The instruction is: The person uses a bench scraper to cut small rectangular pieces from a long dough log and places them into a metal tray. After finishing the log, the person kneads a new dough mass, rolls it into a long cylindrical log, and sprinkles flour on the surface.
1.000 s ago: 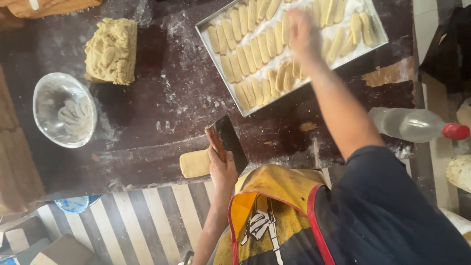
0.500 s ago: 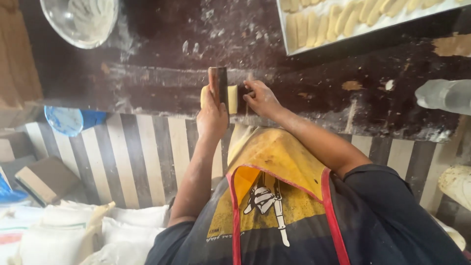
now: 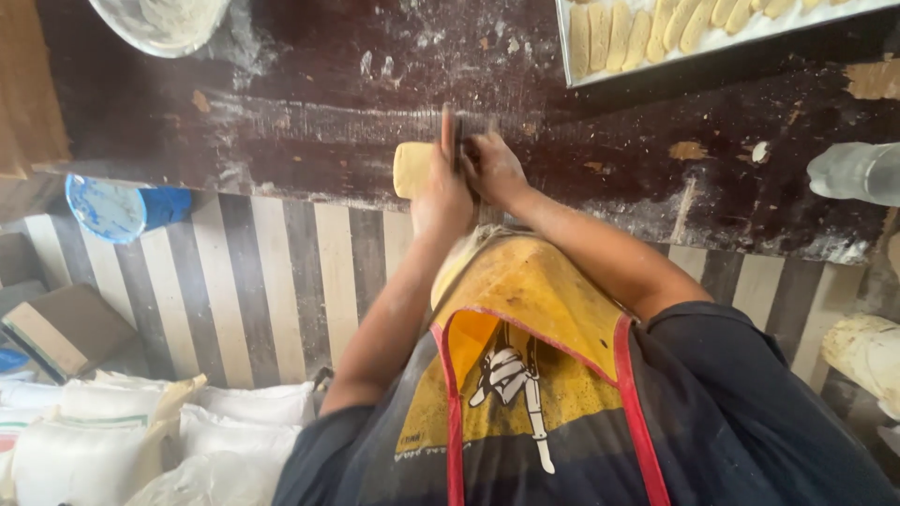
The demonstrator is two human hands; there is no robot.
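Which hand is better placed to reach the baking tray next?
Likely the right hand: toolless, on the side of the baking tray. The left hand grips the scraper against the dough.

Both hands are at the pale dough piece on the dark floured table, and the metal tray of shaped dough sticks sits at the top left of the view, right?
Not quite. The head view shows the metal tray of shaped dough sticks at the top right, not the top left. The rest holds: the left hand and right hand are at the pale dough piece on the dark floured table.
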